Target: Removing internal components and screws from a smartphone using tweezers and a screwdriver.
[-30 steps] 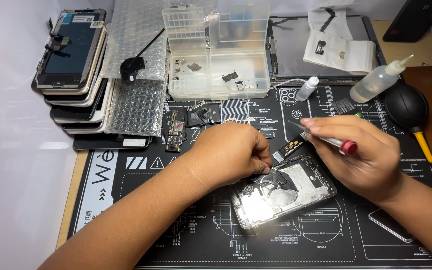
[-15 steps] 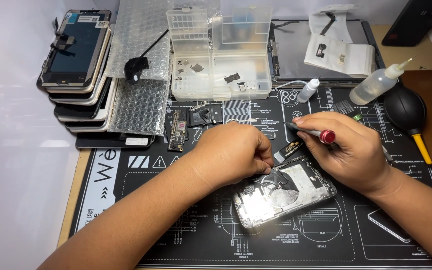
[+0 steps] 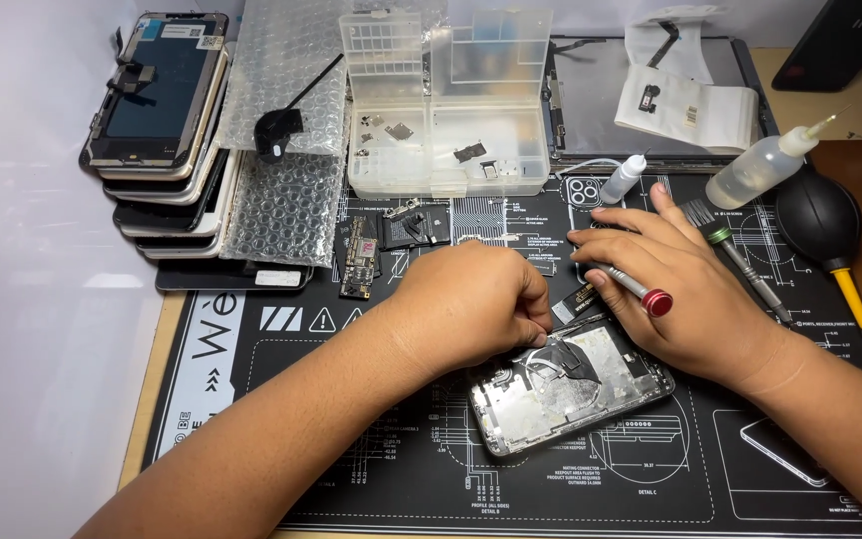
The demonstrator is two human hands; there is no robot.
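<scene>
Right hand [image 3: 690, 299] farther forward with red-capped screwdriver [image 3: 641, 292], near white dropper bottle [image 3: 623, 180]

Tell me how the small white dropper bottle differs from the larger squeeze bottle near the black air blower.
The small white dropper bottle is short, opaque white and nearly upright; the larger squeeze bottle is translucent, much bigger, and lies tilted with its long thin nozzle pointing up-right. The small one stands on the black work mat; the larger rests at the mat's far edge. Both are capped plastic bottles.
</scene>
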